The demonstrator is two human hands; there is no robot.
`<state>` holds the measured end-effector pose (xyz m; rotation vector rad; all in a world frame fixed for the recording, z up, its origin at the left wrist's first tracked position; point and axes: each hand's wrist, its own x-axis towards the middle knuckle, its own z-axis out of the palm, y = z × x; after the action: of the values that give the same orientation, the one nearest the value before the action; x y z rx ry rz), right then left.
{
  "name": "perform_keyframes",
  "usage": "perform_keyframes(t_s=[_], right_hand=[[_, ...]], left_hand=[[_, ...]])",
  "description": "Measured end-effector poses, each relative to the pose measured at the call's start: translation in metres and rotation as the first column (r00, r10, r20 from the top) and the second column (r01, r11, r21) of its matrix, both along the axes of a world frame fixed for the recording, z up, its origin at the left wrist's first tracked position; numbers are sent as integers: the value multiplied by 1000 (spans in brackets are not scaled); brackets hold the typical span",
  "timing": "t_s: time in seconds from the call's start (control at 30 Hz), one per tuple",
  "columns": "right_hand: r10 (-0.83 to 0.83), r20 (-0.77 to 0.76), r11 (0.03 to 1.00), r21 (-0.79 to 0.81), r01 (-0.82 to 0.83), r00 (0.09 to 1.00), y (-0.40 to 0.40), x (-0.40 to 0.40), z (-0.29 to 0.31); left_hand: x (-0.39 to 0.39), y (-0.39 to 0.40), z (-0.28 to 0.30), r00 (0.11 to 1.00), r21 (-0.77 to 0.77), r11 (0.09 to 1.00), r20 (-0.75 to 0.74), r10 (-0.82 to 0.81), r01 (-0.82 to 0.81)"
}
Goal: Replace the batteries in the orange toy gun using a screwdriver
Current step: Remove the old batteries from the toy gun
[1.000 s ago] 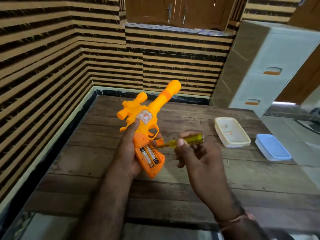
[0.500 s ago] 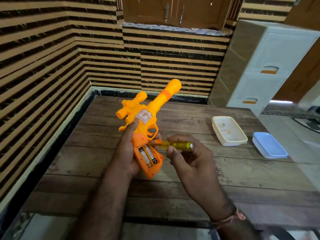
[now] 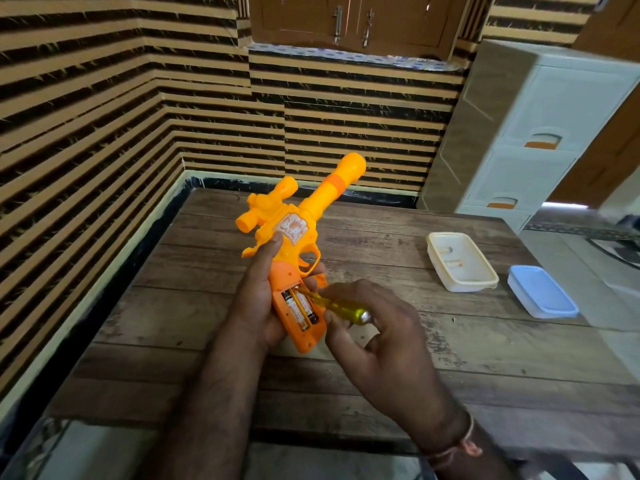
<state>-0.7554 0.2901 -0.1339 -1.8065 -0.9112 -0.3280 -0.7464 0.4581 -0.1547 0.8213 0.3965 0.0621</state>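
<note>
Above the table (image 3: 450,358), the left hand (image 3: 258,306) gripped the orange toy gun (image 3: 294,244), grip toward the person and its open compartment showing two batteries (image 3: 299,308). Right-hand fingers (image 3: 346,292) pinched the screwdriver (image 3: 332,304), tip at the batteries' upper end. Prying gently under one end, while the left fingers steadied the grip, would probably serve best. Battery print and the gun's sticker (image 3: 293,227) were unreadable.

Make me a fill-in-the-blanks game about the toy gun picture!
1. The left hand holds the toy ____.
2. The open grip shows two ____ inside.
3. The right hand holds a screwdriver with a ____ handle.
4. The lid on the table is ____.

Missing words: gun; batteries; yellow; blue
</note>
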Motion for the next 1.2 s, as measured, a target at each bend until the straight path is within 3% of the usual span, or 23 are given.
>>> perform_keyframes(t_s=[0.27,0.67,0.9,1.03,1.2], right_hand=[[82,229,974,-224,-29,970,0,-3,-2],[24,145,952,-306,22,989,-5,6,8],[-33,-134,934,-357,-18,990,-9,19,26],[-16,-334,947,-308,-93,942,-16,25,38],[-45,-474,950,-294,-109,879,-26,31,45]], left_hand=[[0,2,2,1000,3,1000,25,-4,4],[1,-3,1,997,69,997,70,-19,14],[2,-20,-3,992,182,976,-11,-123,123],[0,-24,-4,969,192,949,-58,-242,249],[-3,-32,-5,923,203,900,-120,-367,385]])
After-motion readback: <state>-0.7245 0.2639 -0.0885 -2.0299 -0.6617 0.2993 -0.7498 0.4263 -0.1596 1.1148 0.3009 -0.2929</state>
